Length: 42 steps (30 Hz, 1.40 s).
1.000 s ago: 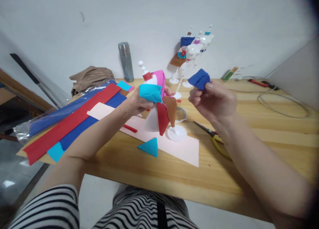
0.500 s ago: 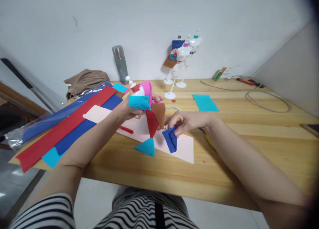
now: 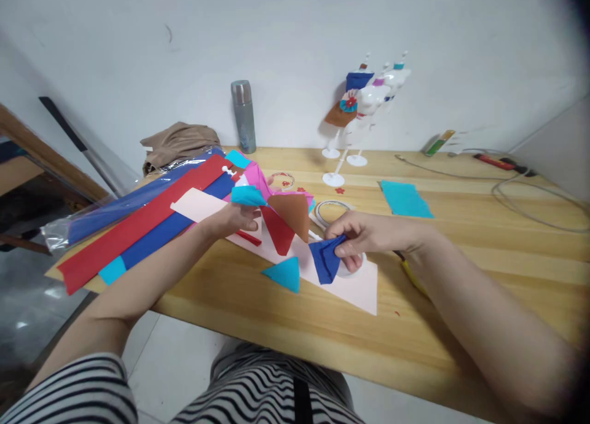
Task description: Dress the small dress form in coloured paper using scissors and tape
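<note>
My left hand [image 3: 237, 220] is closed around a miniature dress-form mannequin [image 3: 225, 169], tilted with its neck knob to the upper left. Cloth pieces cover it: a magenta wrap [image 3: 258, 175], a light-blue folded piece [image 3: 247, 195], a brown panel [image 3: 292, 212] and a red panel [image 3: 276, 230]. In my right hand [image 3: 357, 235], a dark-blue piece of cloth [image 3: 325, 259] is pinched between thumb and fingers. The round white stand base [image 3: 354, 269] shows beneath that hand; whether the fingers touch it I cannot tell. A light-blue triangle of cloth [image 3: 286, 275] lies below on the table.
Red strips [image 3: 152, 221], blue strips and a pale pink sheet [image 3: 364, 289] lie left and beneath. Several dressed mannequins [image 3: 373, 95] stand at the back near a thermos [image 3: 243, 117]. A light-blue square [image 3: 405, 198], a roll of tape [image 3: 332, 211], yellow-handled tool [image 3: 412, 276] and cable [image 3: 525, 193] lie right.
The mannequin has tipped over further to the left, and its stand base now shows by my right hand. The blue cloth stays in my right hand. My view has swung left.
</note>
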Tool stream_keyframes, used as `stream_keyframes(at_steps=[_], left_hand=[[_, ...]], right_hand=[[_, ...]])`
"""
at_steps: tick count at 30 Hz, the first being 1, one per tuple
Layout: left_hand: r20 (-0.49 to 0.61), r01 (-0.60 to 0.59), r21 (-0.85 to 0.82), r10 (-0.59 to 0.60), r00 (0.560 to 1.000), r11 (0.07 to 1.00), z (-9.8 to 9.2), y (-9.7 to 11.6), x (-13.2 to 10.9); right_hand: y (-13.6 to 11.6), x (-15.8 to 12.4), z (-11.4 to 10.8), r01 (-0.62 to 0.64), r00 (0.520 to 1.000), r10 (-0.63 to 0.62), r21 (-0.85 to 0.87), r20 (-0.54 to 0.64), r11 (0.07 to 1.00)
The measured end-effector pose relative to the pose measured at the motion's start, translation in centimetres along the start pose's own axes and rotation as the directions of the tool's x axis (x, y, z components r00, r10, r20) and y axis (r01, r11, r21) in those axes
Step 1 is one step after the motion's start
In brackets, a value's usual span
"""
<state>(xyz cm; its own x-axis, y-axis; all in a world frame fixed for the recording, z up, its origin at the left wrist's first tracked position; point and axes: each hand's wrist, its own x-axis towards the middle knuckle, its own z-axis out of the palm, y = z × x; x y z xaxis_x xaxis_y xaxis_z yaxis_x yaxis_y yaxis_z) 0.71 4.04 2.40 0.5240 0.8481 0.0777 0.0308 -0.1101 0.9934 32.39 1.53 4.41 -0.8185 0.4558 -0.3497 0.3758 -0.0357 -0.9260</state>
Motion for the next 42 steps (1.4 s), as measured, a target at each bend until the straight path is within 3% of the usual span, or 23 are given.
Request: stream_keyframes(at_steps=[3,4,6,7,9,11,14,18,23,28,30,32,34,36,39,42], left_hand=[[0.063,0.143,0.029,-0.145,0.987,0.989,-0.7,-0.6,-1.5],[0.035,0.185,0.061,-0.187,0.982,0.981,-1.2,-0.6,-2.0],[-0.101,0.241,0.097,-0.231,0.968,0.966,-2.5,-0.7,-2.6],[-0.222,0.234,0.062,-0.215,0.951,0.970,-3.2,-0.7,-2.8],[-0.426,0.202,-0.007,-0.186,0.886,0.979,-4.4,-0.8,-3.1],[-0.531,0.162,-0.076,-0.178,0.829,0.984,-5.2,-1.0,-3.2],[-0.572,0.162,-0.152,-0.221,0.790,0.975,-5.2,-1.4,-3.1],[-0.578,0.180,-0.175,-0.249,0.777,0.968,-4.4,-1.9,-2.8],[-0.617,0.152,-0.048,-0.149,0.773,0.987,-4.2,-2.3,-2.7],[-0.679,0.105,0.090,-0.016,0.734,0.990,-3.8,-1.9,-3.0],[-0.657,0.046,0.080,0.018,0.753,0.996,-2.7,-0.9,-3.1],[-0.572,-0.008,0.040,0.029,0.820,0.999,-0.9,0.6,-3.3],[-0.412,0.017,0.033,-0.002,0.911,0.999,1.4,2.2,-3.3],[-0.212,0.051,0.074,-0.034,0.977,0.996,3.8,3.5,-3.1],[-0.004,0.021,0.124,-0.020,1.000,0.992,6.7,4.1,-2.3],[-0.022,0.036,0.131,-0.033,0.999,0.991,7.9,3.8,-1.5]], right_hand=[[0.6,0.1,-0.1,-0.067,0.998,0.066,0.015,0.018,0.998],[0.7,0.0,-0.2,-0.091,0.996,0.091,0.013,0.025,0.996],[1.0,-0.1,-0.4,-0.132,0.990,0.132,0.005,0.045,0.991],[1.1,-0.2,-0.5,-0.149,0.987,0.148,-0.002,0.057,0.989],[1.2,-0.2,-0.7,-0.174,0.982,0.174,-0.008,0.070,0.985],[1.2,0.0,-0.7,-0.197,0.978,0.197,0.001,0.070,0.980],[1.1,0.5,-0.7,-0.209,0.977,0.209,0.008,0.051,0.978],[0.8,1.4,-0.5,-0.167,0.986,0.167,-0.020,0.022,0.986],[0.6,2.0,-0.3,-0.141,0.990,0.141,0.012,-0.006,0.990],[0.4,0.7,-1.0,-0.136,0.988,0.137,0.017,-0.065,0.991],[-0.1,0.0,-1.2,-0.049,0.992,0.045,-0.031,-0.115,0.998],[-0.9,-0.4,-1.1,0.039,0.985,-0.053,-0.087,-0.163,0.995],[-1.8,-0.3,-0.5,0.077,0.976,-0.097,-0.108,-0.192,0.991],[-2.7,0.2,0.4,0.066,0.975,-0.083,-0.092,-0.205,0.994],[-3.7,1.4,1.6,0.074,0.966,-0.095,-0.096,-0.242,0.993],[-4.2,2.4,2.5,0.157,0.933,-0.180,-0.097,-0.312,0.983]])
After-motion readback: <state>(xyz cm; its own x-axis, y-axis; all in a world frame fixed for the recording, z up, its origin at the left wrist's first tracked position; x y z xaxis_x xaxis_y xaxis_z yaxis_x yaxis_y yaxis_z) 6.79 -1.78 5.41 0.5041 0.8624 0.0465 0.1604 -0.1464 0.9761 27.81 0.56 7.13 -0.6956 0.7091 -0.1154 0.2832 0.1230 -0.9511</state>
